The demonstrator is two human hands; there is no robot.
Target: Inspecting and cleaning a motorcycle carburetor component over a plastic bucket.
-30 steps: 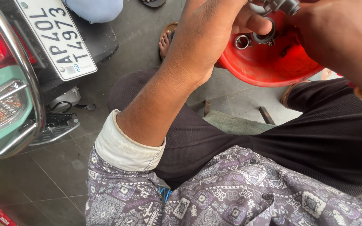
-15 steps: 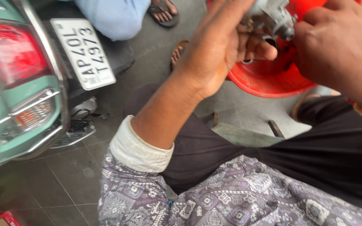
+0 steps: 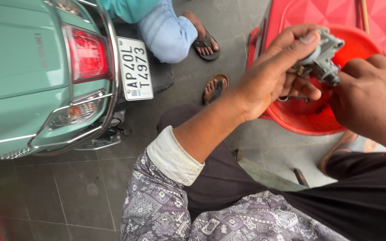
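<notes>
Left hand [image 3: 269, 80]: fingers closed around grey metal engine part [image 3: 321, 59], held above red plastic basin [image 3: 311, 120], far right. Right hand [image 3: 371, 105]: fingertips touching part's right side; grip extent unclear. Green scooter [image 3: 23, 76] left.

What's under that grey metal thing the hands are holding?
A red round tub sits right below the grey metal part, which the left hand and right hand hold. The hands cover most of the tub's inside, so its contents cannot be seen.

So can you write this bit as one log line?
left hand: grips grey metal part | right hand: touches it | below: red bowl
</notes>
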